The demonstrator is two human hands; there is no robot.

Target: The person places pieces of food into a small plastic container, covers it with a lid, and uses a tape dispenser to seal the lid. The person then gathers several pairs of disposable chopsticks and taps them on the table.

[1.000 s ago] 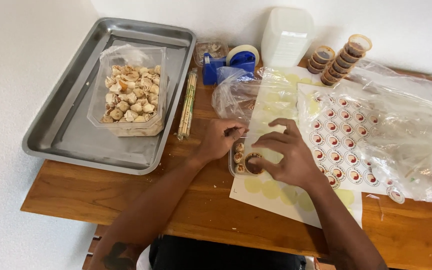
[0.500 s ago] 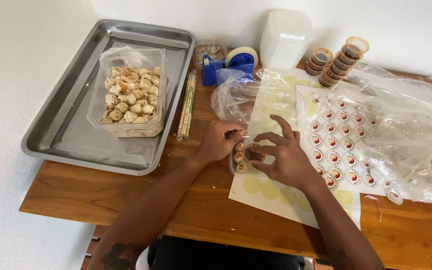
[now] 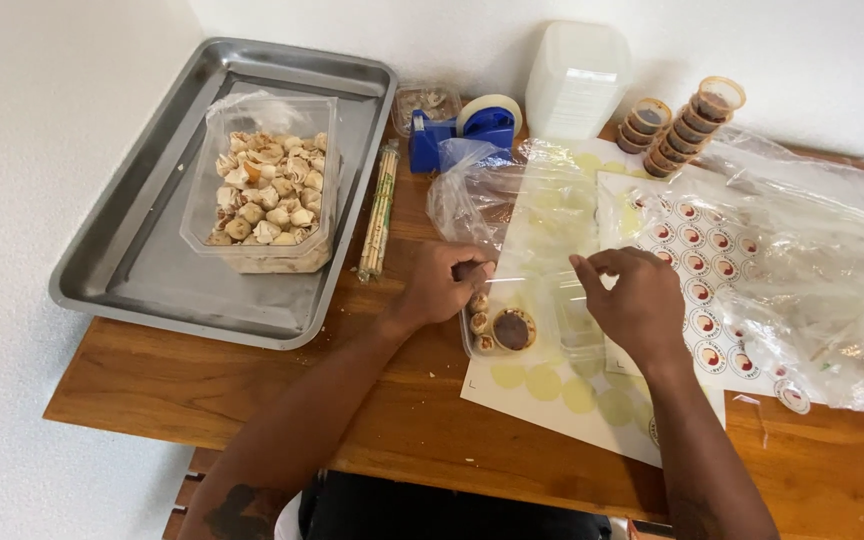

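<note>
A: Small clear tray sits centre table on the yellow-dot sheet, holding pale dumplings and a brown sauce cup.
B: Left hand curled at its edge, fingertips pinching a dark piece. Right hand hovers, fingers loosely bent, holding nothing I can see.
A: Big tub of dumplings in the steel pan; round red-and-white stickers right, sauce cup stacks behind.

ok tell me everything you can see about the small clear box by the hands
The small clear box is thin see-through plastic, open on top. It lies flat on a sheet of yellow stickers on the wooden table. Inside are pale dumplings along its left side and a round cup of dark sauce. The left hand touches its left end; the right hand hovers over its right side.
</note>
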